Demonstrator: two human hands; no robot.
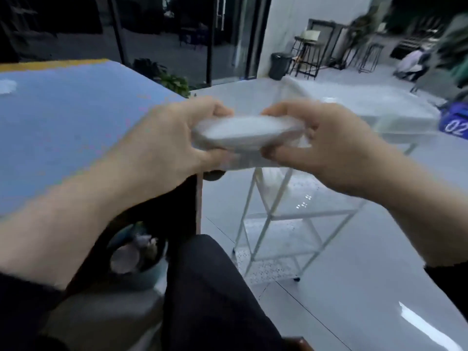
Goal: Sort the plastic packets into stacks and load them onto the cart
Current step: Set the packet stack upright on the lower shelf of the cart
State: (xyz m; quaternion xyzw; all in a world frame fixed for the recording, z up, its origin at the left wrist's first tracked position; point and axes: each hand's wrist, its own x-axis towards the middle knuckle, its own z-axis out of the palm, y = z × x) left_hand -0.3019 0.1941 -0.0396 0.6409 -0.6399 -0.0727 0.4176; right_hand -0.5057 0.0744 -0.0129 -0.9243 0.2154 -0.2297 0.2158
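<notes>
A thick stack of white plastic packets [243, 131] is held level in the middle of the view. My left hand [174, 143] grips its left end and my right hand [321, 148] grips its right end, thumbs on top. The stack hovers over the near left corner of a white wire cart [304, 216], whose top shelf [395, 110] carries a clear plastic sheet or bag. The picture is blurred by motion, so single packets cannot be told apart.
A blue-topped table [63, 122] fills the left, with a small white thing [7, 86] at its far left edge. Under it stands a bin [136, 249]. My dark trouser leg [215, 300] is at the bottom. A black waste bin [279, 65], stools and a crouching person [412, 64] are far back.
</notes>
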